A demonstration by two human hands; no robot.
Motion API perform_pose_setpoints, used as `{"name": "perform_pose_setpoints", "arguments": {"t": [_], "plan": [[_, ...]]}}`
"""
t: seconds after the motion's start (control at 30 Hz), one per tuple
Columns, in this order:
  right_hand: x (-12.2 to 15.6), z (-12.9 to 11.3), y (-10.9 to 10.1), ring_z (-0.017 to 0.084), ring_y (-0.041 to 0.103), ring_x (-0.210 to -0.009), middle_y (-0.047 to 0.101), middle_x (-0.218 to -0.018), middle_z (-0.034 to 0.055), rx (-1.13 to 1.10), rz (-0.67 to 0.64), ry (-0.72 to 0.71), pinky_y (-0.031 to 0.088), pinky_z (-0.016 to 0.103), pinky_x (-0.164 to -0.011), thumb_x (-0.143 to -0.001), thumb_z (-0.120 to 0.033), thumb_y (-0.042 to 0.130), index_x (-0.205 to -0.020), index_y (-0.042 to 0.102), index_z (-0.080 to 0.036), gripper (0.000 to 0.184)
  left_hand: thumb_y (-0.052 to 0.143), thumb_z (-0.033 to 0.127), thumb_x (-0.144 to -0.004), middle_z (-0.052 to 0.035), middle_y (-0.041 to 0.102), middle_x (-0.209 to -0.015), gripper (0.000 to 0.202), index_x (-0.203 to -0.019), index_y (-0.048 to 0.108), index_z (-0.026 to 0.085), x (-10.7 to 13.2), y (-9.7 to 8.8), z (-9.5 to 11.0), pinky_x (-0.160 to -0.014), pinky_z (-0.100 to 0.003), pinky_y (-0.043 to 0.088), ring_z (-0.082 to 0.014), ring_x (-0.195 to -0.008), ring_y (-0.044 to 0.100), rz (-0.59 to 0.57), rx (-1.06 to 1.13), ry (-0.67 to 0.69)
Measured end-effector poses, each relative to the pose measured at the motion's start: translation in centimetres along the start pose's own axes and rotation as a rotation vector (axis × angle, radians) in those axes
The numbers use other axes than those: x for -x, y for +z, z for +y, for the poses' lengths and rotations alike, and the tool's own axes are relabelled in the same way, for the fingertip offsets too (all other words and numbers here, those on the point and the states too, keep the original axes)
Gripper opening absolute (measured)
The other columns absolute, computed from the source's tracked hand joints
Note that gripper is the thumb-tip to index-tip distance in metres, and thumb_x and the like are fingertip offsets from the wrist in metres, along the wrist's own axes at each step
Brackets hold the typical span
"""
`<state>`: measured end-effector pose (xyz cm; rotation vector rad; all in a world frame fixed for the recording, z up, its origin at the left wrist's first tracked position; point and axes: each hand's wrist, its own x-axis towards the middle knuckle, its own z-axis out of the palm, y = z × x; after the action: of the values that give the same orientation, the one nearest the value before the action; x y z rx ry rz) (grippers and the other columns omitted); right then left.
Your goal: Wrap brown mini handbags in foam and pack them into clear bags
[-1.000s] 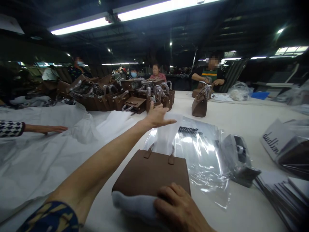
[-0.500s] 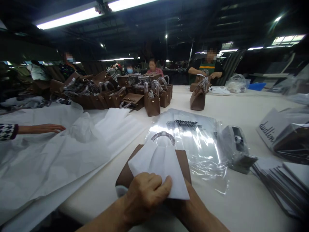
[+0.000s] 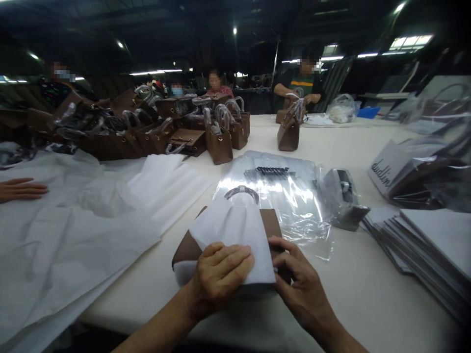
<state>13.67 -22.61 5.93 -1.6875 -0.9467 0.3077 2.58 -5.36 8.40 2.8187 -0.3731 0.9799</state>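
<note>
A brown handbag [image 3: 274, 223] stands before me on the table, a white paper sheet [image 3: 235, 225] draped over its near side. Its handle [image 3: 243, 191], in clear plastic wrap, arches above the paper. My left hand [image 3: 222, 269] presses flat on the sheet's lower part, fingers stretched out side by side. At the bag's right side, my right hand [image 3: 300, 279] has its thumb and bent fingers closing on the paper's edge; the fingertips are partly hidden. More white paper [image 3: 180, 267] wraps the lower left corner of the bag.
Clear plastic bags [image 3: 272, 196] lie just behind the handbag, beside a grey dispenser-like object [image 3: 344, 196]. Stacked flat boards [image 3: 423, 250] and a wrapped bag [image 3: 412, 176] are at right. White sheets [image 3: 73, 211], a co-worker's hand [image 3: 24, 190] and piled handbags [image 3: 147, 132] are left; people work behind.
My right hand has come out from behind the paper to the bag's right edge. My left hand has flattened from a closed grip. The view has turned slightly right and down.
</note>
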Motion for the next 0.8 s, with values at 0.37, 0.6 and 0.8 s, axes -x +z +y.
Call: {"name": "perform_pose_setpoints", "arguments": {"t": [0.37,0.6,0.8], "plan": [[-0.6,1.4,1.4,0.018,0.045,-0.113,0.046,-0.120,0.0043,0.022,0.132,0.042,0.039,0.027,-0.092,-0.076,-0.013,0.055,-0.072,0.053,-0.020,0.008,0.044,0.014,-0.087,-0.0007,0.064,-0.110,0.022,-0.096,0.064,0.017,-0.4,0.3,-0.1,-0.096,-0.027,0.031,-0.0129,-0.106,0.054,-0.133,0.081,0.140],[-1.1,1.7,0.2,0.019,0.047,-0.114,0.049,-0.121,0.0073,-0.121,0.295,0.124,0.044,0.034,-0.093,-0.082,-0.020,0.052,-0.106,0.051,-0.021,0.024,0.045,0.015,-0.086,-0.0016,0.054,-0.124,0.029,-0.113,0.056,0.017,0.7,0.3,0.3,-0.089,-0.030,0.035,-0.0166,-0.114,0.047,-0.275,-0.010,0.167],[1.4,-2.2,-1.7,0.014,0.059,-0.089,0.060,-0.100,0.0053,0.184,0.137,-0.319,0.050,0.023,-0.081,-0.077,-0.006,0.055,-0.105,0.056,-0.021,0.032,0.053,0.022,-0.084,-0.0005,0.057,-0.121,0.027,-0.111,0.057,0.018,1.1,0.5,0.6,-0.086,-0.030,0.037,-0.0164,-0.111,0.050,-0.228,-0.007,0.137]]}}
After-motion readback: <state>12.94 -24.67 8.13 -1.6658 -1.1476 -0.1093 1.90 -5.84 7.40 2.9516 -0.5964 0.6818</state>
